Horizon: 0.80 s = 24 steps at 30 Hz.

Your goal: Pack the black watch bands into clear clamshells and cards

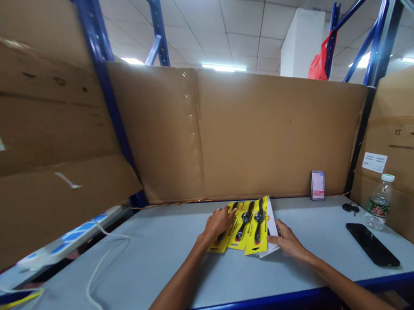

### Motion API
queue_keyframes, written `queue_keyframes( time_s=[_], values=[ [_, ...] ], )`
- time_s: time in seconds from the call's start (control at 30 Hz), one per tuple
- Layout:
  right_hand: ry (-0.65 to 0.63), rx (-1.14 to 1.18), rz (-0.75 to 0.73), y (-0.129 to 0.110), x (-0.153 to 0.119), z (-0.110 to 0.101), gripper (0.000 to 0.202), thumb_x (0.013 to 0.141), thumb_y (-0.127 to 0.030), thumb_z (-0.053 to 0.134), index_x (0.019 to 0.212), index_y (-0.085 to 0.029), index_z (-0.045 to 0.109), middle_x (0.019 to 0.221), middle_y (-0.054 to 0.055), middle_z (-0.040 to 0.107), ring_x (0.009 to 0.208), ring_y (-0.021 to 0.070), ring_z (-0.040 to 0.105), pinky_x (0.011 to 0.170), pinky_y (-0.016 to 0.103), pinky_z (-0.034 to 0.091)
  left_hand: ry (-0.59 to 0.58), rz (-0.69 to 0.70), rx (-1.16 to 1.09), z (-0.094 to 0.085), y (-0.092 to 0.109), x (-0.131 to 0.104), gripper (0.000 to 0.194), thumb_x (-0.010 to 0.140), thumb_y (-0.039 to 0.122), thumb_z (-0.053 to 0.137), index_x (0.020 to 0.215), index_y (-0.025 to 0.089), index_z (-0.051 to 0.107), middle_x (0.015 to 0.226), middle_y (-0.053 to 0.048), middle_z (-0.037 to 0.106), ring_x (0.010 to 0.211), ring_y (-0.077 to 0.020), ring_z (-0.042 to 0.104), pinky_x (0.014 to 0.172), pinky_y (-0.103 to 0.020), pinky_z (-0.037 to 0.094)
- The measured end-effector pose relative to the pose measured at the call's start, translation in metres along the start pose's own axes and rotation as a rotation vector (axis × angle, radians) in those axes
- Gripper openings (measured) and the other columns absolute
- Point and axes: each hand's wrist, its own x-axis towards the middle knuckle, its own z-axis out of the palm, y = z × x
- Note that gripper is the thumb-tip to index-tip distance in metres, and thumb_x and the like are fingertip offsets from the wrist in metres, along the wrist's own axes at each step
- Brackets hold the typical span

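Three yellow blister cards with black items overlap side by side on the grey table. My left hand [219, 222] rests on the leftmost card [224, 239], its fingers bent over the upper part. Beside it lies the middle card [244, 223]. The right card [258, 227] lies partly over a white package [272, 225]. My right hand [286, 238] grips the right edge of that white package between thumb and fingers.
A black phone [373, 244], a water bottle [379, 202] and small black objects [350, 208] are at the right. Another phone [318, 185] leans on the cardboard wall [247, 139]. A white cable [94, 274] and power strips [77, 231] are at the left.
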Motion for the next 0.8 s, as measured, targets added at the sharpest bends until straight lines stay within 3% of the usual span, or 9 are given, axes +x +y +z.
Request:
queue_keyframes(
  time_s=[0.2, 0.37, 0.5, 0.67, 0.8],
  values=[
    [-0.093, -0.108, -0.003, -0.003, 0.009, 0.034, 0.042, 0.064, -0.028, 0.066, 0.104, -0.019, 0.056, 0.104, 0.006, 0.075, 0.092, 0.0273, 0.071, 0.074, 0.036, 0.057, 0.002, -0.168, 0.178, -0.007, -0.018, -0.008, 0.055, 0.09, 0.054, 0.049, 0.129, 0.016, 0.059, 0.128, -0.024, 0.064, 0.122, -0.0393, 0.056, 0.088, -0.046, 0.047],
    [-0.001, -0.07, 0.113, -0.01, 0.011, 0.033, 0.032, 0.063, -0.025, 0.062, 0.092, -0.021, 0.052, 0.08, 0.0, 0.073, 0.069, 0.0202, 0.069, 0.054, 0.025, 0.049, -0.027, -0.208, 0.228, -0.015, -0.037, -0.008, 0.049, 0.085, 0.047, 0.057, 0.121, 0.015, 0.065, 0.123, -0.024, 0.067, 0.114, -0.0377, 0.062, 0.082, -0.04, 0.049],
    [0.054, -0.006, 0.227, -0.019, 0.016, 0.008, 0.027, 0.062, -0.025, 0.059, 0.087, -0.022, 0.048, 0.062, -0.003, 0.065, 0.052, 0.0157, 0.059, 0.04, 0.019, 0.033, -0.027, -0.212, 0.238, -0.018, -0.037, -0.007, 0.047, 0.085, 0.045, 0.055, 0.119, 0.014, 0.065, 0.123, -0.025, 0.067, 0.111, -0.0366, 0.065, 0.079, -0.037, 0.049],
    [0.131, -0.137, 0.205, -0.013, 0.03, -0.05, 0.026, 0.061, -0.023, 0.057, 0.087, -0.02, 0.055, 0.051, -0.005, 0.058, 0.041, 0.0117, 0.048, 0.037, 0.019, 0.024, 0.063, -0.249, 0.174, -0.029, -0.04, -0.008, 0.048, 0.089, 0.048, 0.049, 0.121, 0.016, 0.067, 0.123, -0.023, 0.068, 0.111, -0.036, 0.066, 0.078, -0.037, 0.048],
    [-0.018, -0.084, 0.214, -0.003, 0.039, -0.098, 0.032, 0.063, -0.028, 0.058, 0.093, -0.016, 0.062, 0.056, -0.002, 0.061, 0.041, 0.0111, 0.047, 0.036, 0.019, 0.024, 0.123, -0.197, 0.052, -0.043, -0.027, -0.008, 0.05, 0.091, 0.049, 0.05, 0.128, 0.019, 0.065, 0.122, -0.018, 0.071, 0.114, -0.0327, 0.065, 0.082, -0.035, 0.047]
  ],
)
